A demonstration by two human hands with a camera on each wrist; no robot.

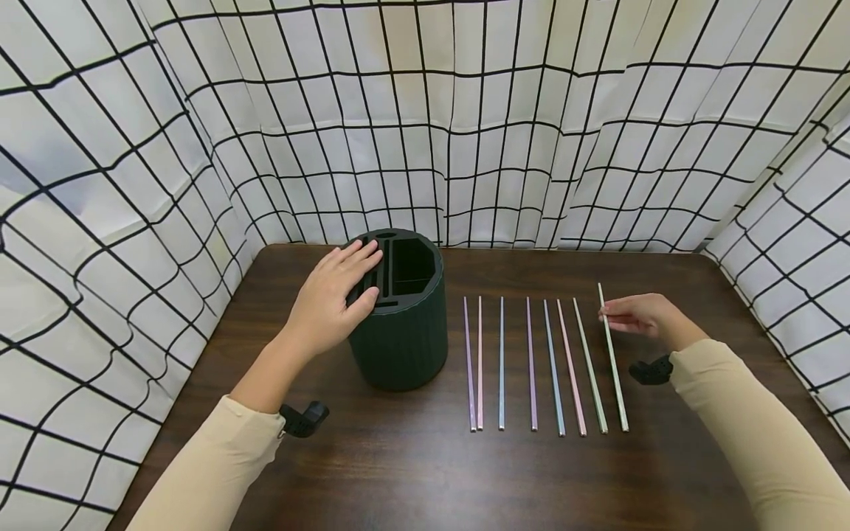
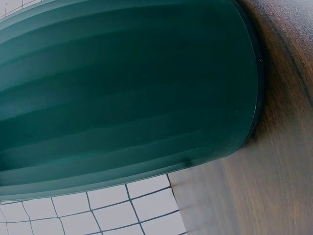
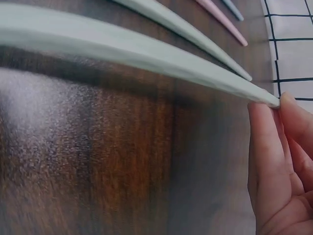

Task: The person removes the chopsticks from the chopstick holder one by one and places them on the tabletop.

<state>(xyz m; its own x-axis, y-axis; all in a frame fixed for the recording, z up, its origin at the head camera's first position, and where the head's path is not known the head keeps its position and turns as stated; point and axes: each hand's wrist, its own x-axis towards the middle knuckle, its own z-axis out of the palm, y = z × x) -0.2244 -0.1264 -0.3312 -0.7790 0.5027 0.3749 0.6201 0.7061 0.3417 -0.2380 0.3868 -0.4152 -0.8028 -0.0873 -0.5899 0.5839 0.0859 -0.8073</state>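
Observation:
My left hand (image 1: 330,299) rests on top of a dark green utensil holder (image 1: 401,346), fingers spread over the divided rim. In the left wrist view, the ribbed wall of the holder (image 2: 127,93) fills most of the picture. My right hand (image 1: 640,317) pinches a pale green chopstick (image 1: 614,369) toward its far, thin end; in the right wrist view, thumb and fingers (image 3: 269,152) meet at that end, with a shadow below the stick. Just left of it lies another pale green chopstick (image 1: 589,369), then a pink chopstick (image 1: 572,369).
Further left on the brown table (image 1: 412,472) lie blue chopsticks (image 1: 554,369), purple chopsticks (image 1: 531,369) and another pink chopstick (image 1: 480,361), roughly parallel. White curtains with a black grid (image 1: 505,147) enclose the table at the back and both sides.

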